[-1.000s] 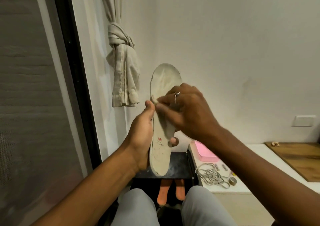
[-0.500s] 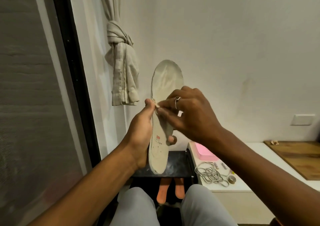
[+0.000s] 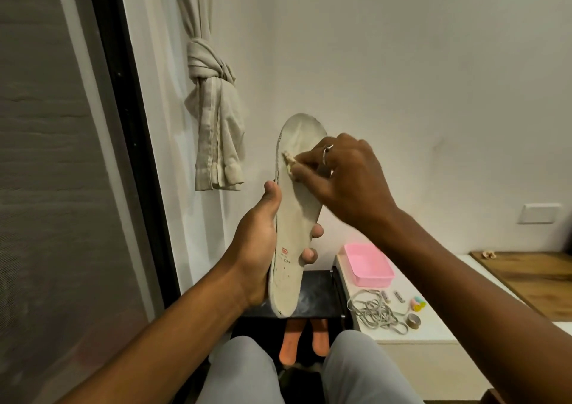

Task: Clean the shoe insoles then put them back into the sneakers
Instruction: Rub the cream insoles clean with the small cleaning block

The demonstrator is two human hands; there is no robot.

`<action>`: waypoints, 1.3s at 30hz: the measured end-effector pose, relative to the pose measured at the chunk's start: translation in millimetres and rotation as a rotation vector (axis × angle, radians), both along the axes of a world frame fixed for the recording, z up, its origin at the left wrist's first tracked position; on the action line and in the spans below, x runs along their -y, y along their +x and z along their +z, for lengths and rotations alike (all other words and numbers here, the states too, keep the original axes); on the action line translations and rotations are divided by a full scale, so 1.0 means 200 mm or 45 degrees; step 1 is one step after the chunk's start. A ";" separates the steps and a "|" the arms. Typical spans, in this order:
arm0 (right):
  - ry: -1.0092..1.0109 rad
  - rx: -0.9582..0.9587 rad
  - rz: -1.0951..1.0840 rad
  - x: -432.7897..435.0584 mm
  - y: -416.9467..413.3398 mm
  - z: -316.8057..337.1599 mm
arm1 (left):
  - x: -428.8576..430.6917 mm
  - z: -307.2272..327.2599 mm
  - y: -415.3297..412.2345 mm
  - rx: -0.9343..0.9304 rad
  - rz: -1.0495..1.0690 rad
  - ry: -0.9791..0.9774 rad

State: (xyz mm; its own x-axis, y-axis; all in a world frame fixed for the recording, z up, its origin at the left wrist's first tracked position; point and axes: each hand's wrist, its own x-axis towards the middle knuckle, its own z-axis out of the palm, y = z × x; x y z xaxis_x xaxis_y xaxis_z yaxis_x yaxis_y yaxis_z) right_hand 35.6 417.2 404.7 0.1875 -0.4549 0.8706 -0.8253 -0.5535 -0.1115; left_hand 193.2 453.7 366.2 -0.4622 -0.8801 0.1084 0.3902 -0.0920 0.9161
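Nearest us, our left hand (image 3: 257, 249) wraps the heel half of the insole (image 3: 294, 218), thumb on the 9 o'clock edge, fingertips (image 3: 309, 254) curled round at 3. The insole stands upright, long axis 6 to 12, toe up. Farther up, our right hand (image 3: 349, 181) pinches a small pale wad (image 3: 288, 164) against the forefoot, so strokes should follow that axis.

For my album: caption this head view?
Left hand holds a grey insole upright; right hand presses a small pale wad against it.
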 end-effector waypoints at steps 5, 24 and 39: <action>0.024 0.069 0.026 0.01 0.01 0.02 | 0.01 0.01 0.02 -0.029 -0.067 -0.041; 0.098 0.050 0.055 0.06 0.15 0.03 | 0.09 -0.01 0.05 -0.142 0.019 -0.061; 0.083 -0.119 0.037 0.03 0.10 0.08 | 0.07 -0.01 0.05 -0.015 -0.018 -0.062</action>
